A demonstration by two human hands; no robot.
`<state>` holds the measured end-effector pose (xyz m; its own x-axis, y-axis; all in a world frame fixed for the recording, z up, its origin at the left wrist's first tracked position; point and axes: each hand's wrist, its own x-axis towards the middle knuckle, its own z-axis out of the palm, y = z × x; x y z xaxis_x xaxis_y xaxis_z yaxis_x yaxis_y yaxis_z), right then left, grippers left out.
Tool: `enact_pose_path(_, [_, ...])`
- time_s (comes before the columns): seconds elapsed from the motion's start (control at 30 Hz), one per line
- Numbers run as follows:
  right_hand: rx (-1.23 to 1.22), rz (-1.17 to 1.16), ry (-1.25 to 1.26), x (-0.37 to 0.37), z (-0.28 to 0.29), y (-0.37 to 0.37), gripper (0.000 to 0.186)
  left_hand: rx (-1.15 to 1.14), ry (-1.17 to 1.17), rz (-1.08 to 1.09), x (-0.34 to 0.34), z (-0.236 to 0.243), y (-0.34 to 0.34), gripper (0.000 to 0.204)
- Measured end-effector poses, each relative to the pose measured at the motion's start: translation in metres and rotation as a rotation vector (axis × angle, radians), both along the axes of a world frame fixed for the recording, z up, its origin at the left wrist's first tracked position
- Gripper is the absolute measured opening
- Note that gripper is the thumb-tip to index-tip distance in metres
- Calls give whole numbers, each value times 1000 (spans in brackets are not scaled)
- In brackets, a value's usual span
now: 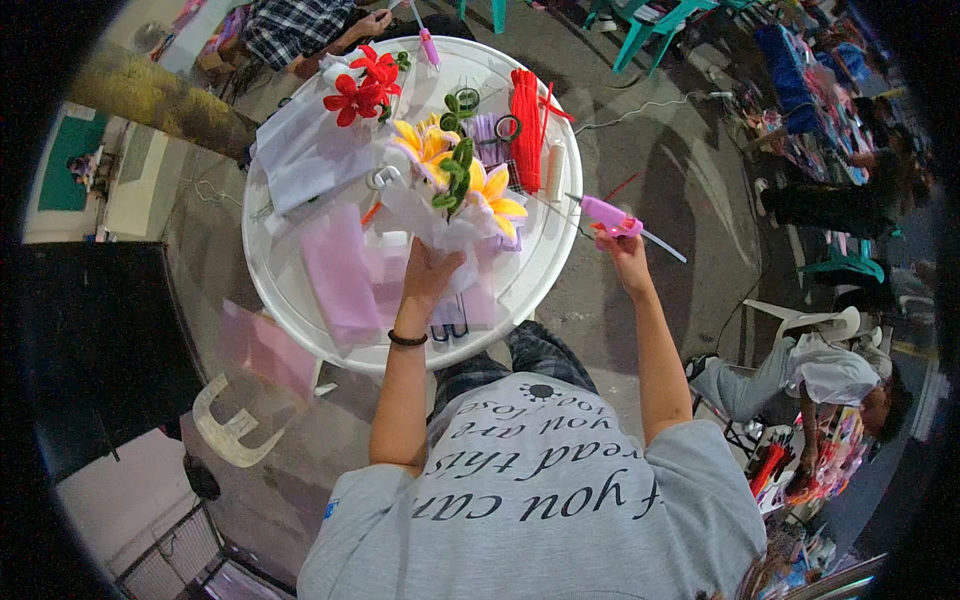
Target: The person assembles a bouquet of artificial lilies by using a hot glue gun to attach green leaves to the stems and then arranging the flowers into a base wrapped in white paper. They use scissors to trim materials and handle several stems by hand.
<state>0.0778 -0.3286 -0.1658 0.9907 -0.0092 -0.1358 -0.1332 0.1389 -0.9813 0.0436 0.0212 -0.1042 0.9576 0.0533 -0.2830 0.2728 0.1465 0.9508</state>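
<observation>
My left hand (pixel 432 274) is closed around the base of a small bouquet of yellow-and-pink lilies (pixel 492 197) with green fuzzy leaves (pixel 455 175). White wrapping paper (pixel 415 215) surrounds its lower part, and the bouquet leans away from me over the table. Off the table's right edge, my right hand (pixel 622 245) grips a pink hot glue gun (pixel 611 217). The gun's nozzle points left, toward the table, and a pale glue stick (pixel 665 246) sticks out of its back. Scissors (pixel 449 318) with dark handles lie near my left wrist, partly covered by clear sheets.
On the round white table (pixel 262 262) are pink wrapping sheets (pixel 340 275), white sheets (pixel 310 150), red flowers (pixel 362 92), red fuzzy stems (pixel 524 130), and tape rolls (pixel 508 127). Across it, another person's hand (pixel 374 24) is near a second glue gun (pixel 429 48). Chairs (pixel 238 420) stand around.
</observation>
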Motion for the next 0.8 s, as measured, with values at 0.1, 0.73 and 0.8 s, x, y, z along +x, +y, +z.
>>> enact_pose_path(0.1, [75,60,-41,6,-1,-13,28,149,-47,77,0,-19,-12,65])
enact_pose_path(0.73, [62,118,-26,14,19,18,35,1100,-30,135,1,14,-66,65])
enact_pose_path(0.8, [-88,99,-83,13,23,26,32,1118,-12,123,3,13,-70,65])
